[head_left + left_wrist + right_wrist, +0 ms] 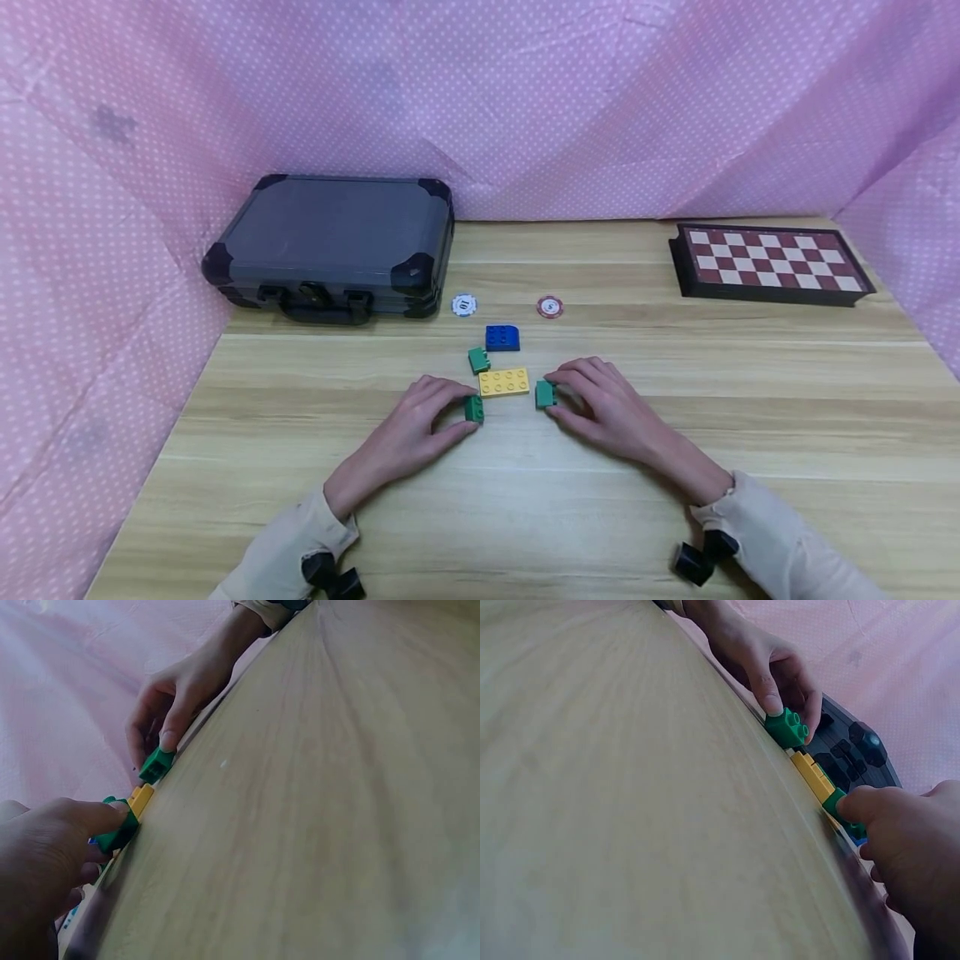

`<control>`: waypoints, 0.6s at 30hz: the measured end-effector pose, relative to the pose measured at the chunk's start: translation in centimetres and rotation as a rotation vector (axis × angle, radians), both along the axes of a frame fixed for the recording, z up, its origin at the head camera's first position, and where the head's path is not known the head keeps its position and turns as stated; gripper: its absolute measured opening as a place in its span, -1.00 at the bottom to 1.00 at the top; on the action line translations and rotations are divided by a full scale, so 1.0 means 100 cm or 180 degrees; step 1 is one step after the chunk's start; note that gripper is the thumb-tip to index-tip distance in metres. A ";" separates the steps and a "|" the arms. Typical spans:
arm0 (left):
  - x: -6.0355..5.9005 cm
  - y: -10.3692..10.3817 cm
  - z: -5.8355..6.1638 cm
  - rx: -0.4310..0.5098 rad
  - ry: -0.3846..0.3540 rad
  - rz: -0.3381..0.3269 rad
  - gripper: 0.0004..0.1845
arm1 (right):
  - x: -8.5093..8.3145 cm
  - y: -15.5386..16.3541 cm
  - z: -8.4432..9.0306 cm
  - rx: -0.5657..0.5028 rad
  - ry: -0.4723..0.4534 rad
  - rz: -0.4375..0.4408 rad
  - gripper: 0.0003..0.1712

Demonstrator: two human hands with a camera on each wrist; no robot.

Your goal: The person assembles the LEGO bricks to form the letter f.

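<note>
Near the middle of the table, well short of its far edge, a yellow block lies flat with its studs up. The left hand grasps the first green block between thumb and fingers, at the near-left corner of the yellow block; contact between the two cannot be confirmed. The right hand pinches the second green block, held just beside the yellow block's right end, with a narrow gap. A third green block sits at its far-left corner; a blue block lies beyond, toward the far edge. A case occupies the far-left corner of the table and a checkered board the far-right. Step in hand, as judged: positioning both held blocks about the yellow one. The next move appears to call for short, level hand travel and checked stud direction before release
</note>
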State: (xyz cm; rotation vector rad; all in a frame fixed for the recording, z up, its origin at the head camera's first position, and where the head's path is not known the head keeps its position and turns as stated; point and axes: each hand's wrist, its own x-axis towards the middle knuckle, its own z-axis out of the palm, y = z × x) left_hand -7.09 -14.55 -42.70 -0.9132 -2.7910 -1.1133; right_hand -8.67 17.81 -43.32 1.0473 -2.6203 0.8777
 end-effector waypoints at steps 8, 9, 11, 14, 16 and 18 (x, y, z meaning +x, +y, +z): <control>0.001 0.003 0.000 0.0023 -0.0100 0.0008 -0.59 | -0.001 0.001 0.000 -0.0038 0.0019 0.0030 -0.49; 0.001 0.004 0.000 0.0037 -0.0125 0.0007 -0.59 | -0.001 0.001 0.000 -0.0041 0.0021 0.0033 -0.49; 0.001 0.005 0.000 0.0064 -0.0166 0.0006 -0.59 | -0.001 0.001 0.000 -0.0041 0.0022 0.0039 -0.50; 0.001 0.006 -0.001 0.0079 -0.0188 0.0007 -0.60 | -0.001 0.001 0.000 -0.0040 0.0019 0.0041 -0.50; 0.001 0.007 -0.002 0.0084 -0.0208 0.0002 -0.60 | -0.001 0.001 0.000 -0.0041 0.0009 0.0040 -0.49; 0.000 0.008 -0.002 0.0073 -0.0237 0.0007 -0.60 | 0.000 0.001 0.000 -0.0047 0.0000 0.0037 -0.49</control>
